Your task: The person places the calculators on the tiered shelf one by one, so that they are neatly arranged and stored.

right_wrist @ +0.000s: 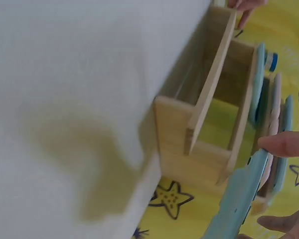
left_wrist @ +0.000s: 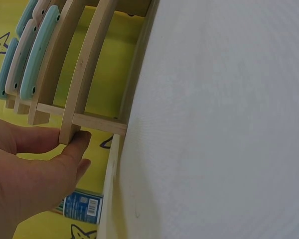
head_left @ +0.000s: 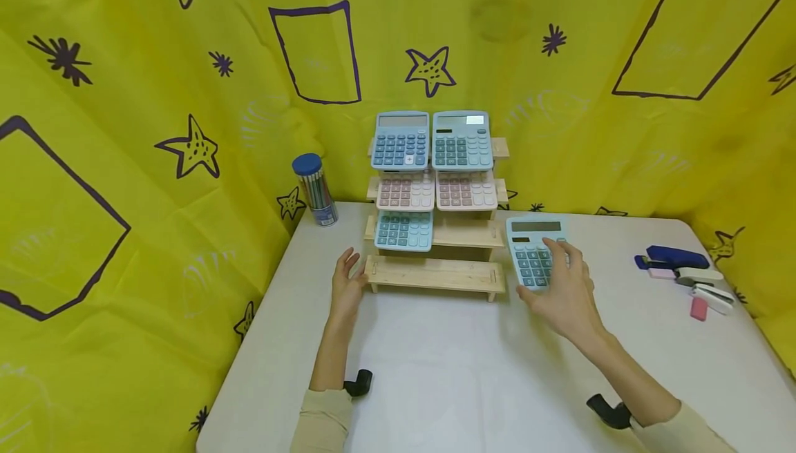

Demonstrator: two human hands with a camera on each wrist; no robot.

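My right hand holds a light-blue calculator by its edges, just right of a stepped wooden rack. In the right wrist view the calculator appears edge-on, above the table. My left hand pinches the left end of the rack's lowest shelf between thumb and fingers. A blue calculator and a light-blue one sit on the top tier. Below them are two pink-and-white calculators. One turquoise calculator lies on the left of the tier beneath.
A blue-lidded tub of pencils stands at the table's back left. On the right lie a blue stapler, two pale staplers and a pink eraser. A yellow patterned curtain hangs behind the table.
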